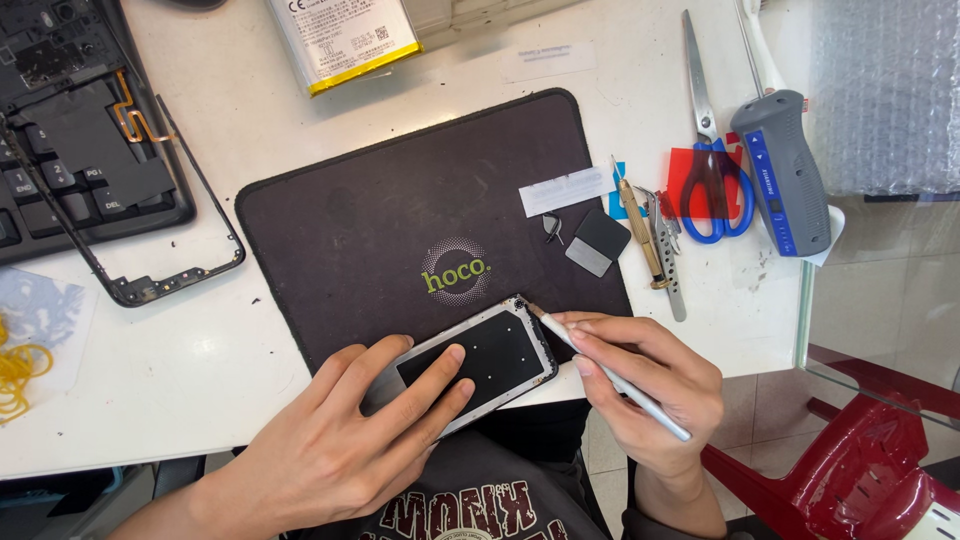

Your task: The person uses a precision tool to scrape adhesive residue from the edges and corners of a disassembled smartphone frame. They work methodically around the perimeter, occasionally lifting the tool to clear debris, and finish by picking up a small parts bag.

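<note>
1. Head view, and the dark work mat [380, 200] is our landmark: at its near edge lies the opened phone [470, 365], back side up, overhanging the mat toward the person.
2. The left hand [350, 440] lies flat on the phone, fingers spread and pressing down on its dark inner plate, pinning it rather than gripping it.
3. The right hand [650, 385] is just off the mat's near right corner, pinched pen-style around a slim silver tool [610, 375]. The tool's tip touches the phone's upper right corner.
4. On the mat's right part sit a strip of white tape [565, 190], a small dark square part [598, 240] and a tiny metal piece [552, 230].
5. Right of the mat, on the white table [230, 130]: a brass-handled screwdriver [640, 225], metal tweezers [670, 260], blue-handled scissors [712, 150] over a red plastic sheet [685, 165], and a grey and blue handheld tool [787, 170].
6. Left of the mat: a bare phone frame [170, 260] resting partly on a black keyboard [60, 170], and yellow rubber bands [18, 375] further out.
7. Beyond the mat's far edge lies a flat battery [340, 40] with a yellow edge.
</note>
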